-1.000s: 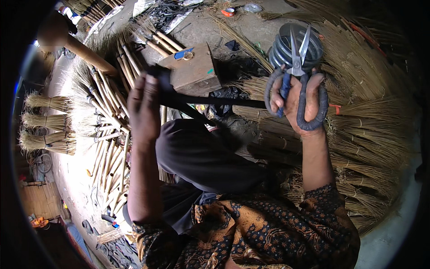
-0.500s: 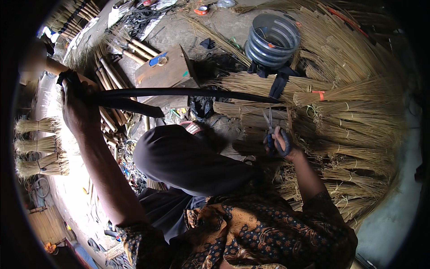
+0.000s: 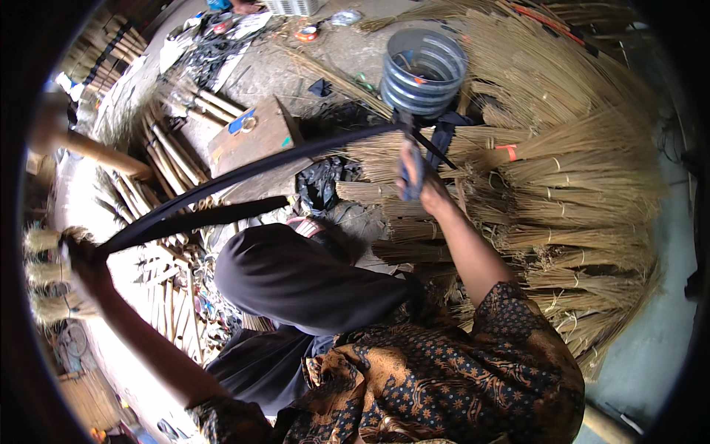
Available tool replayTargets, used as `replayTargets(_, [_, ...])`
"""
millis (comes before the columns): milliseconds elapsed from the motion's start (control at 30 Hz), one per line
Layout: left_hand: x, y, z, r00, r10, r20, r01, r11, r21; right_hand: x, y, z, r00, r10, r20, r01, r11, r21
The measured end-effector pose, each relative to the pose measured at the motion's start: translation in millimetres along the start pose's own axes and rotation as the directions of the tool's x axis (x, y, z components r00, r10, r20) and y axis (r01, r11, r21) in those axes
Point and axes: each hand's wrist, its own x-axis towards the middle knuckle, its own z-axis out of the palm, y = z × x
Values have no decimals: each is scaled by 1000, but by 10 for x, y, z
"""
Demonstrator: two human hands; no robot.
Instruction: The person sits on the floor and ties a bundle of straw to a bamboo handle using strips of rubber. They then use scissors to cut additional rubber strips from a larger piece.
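Note:
My left hand (image 3: 83, 259) is stretched far out to the left, shut on a long black rubber strip (image 3: 244, 174). The strip runs taut across the view to a grey round container (image 3: 423, 70) at the top. A second black length hangs from the same hand and ends near my knee. My right hand (image 3: 429, 189) grips blue-handled scissors (image 3: 413, 172) right at the strip, just below the container. My bent knee in black trousers (image 3: 296, 281) lies under the strip.
Bundles of straw-coloured broom fibres (image 3: 577, 185) fill the right side. A brown wooden box (image 3: 255, 137) and a row of bamboo sticks (image 3: 170, 159) lie to the left. Finished brush heads (image 3: 44, 266) are at the far left, scraps on the ground above.
My left hand has drawn the black strip far out to the left. My right hand lowered the scissors from beside the container, then brought them up against the strip.

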Motion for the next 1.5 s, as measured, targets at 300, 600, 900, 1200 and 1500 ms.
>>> replayTargets(300, [-777, -410, -2980, 832, -97, -546, 263, 936, 234, -436, -1167, 1536, 571, -617, 542, 819, 381, -428])
replayTargets(600, [-1281, -1879, -2983, 841, -412, -351, 464, 883, 75, -603, -376, 1116, 813, 150, 563, 18, 959, -281])
replayTargets(900, [-827, -1832, 466, 886, -399, -236, 421, 481, 769, -641, -190, 647, 919, 82, 386, 83, 916, -392])
replayTargets(1200, [-1397, -775, 3609, 619, -268, 739, -20, 934, 355, -751, -460, 207, 896, 100, 432, 97, 906, -412])
replayTargets(1500, [-2168, -836, 4273, 469, -393, 791, 429, 884, 185, -972, -385, -193, 923, -19, 385, 54, 995, -82])
